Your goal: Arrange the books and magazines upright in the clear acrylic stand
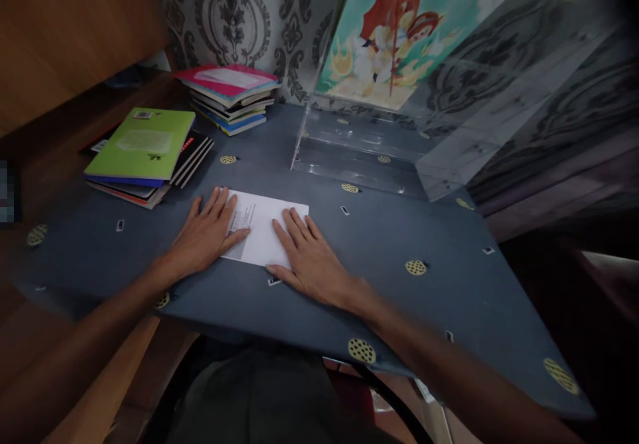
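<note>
A white printed booklet or sheet (262,227) lies flat on the blue table cover, with small print and a grey band toward its left side. Resting on its left edge is my left hand (207,231), fingers stretched out and thumb reaching over the print. My right hand (312,254) lies palm down on the right part of the paper, fingers spread. Neither hand grips anything. Parts of both side edges are hidden under the hands, so I cannot tell whether it has several pages.
Left of the paper sits a stack of books topped by a green one (144,141). Behind it rises another stack with a pink book (229,79) on top. A clear acrylic stand (359,174) holds a colourful illustrated book (394,38) at the back right. Patterned curtain (232,18) hangs behind.
</note>
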A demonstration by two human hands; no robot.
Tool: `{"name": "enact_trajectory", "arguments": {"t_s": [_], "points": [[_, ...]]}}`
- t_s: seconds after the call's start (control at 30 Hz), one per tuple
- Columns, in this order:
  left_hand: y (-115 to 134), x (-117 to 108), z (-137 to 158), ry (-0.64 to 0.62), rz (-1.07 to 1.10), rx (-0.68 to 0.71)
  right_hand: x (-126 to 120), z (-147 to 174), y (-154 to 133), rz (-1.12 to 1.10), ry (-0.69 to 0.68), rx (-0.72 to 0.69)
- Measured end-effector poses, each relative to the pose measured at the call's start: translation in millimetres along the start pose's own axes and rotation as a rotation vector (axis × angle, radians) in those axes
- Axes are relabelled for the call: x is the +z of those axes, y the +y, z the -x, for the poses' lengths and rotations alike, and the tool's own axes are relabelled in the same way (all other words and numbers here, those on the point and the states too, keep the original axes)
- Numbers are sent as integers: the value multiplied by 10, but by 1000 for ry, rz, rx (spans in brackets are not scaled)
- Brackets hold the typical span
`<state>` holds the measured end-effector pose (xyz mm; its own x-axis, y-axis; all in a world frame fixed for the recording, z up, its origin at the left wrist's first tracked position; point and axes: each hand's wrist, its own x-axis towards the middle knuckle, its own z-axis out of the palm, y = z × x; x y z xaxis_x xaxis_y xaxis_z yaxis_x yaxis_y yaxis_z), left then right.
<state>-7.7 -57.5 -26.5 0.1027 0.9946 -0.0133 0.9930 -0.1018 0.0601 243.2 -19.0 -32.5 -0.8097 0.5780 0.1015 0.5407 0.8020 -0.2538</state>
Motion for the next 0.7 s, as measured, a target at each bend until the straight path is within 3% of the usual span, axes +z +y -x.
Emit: {"name": "enact_trajectory", "arguments": {"t_s": [0.13,0.27,0.33,0.57,0.7], "points": [[4,-21,56,52,-7,66,-55,227,-31,-11,5,-13],[63,-15,177,102,57,390,-87,278,-27,-5,40,-22],[108,-4,233,148,38,481,-96,275,-20,10,67,-43],[151,-14,309,249,-78,630,-185,296,26,-73,162,-99],[181,-119,293,409,-12,703,-217,280,178,-277,204,-114]]}}
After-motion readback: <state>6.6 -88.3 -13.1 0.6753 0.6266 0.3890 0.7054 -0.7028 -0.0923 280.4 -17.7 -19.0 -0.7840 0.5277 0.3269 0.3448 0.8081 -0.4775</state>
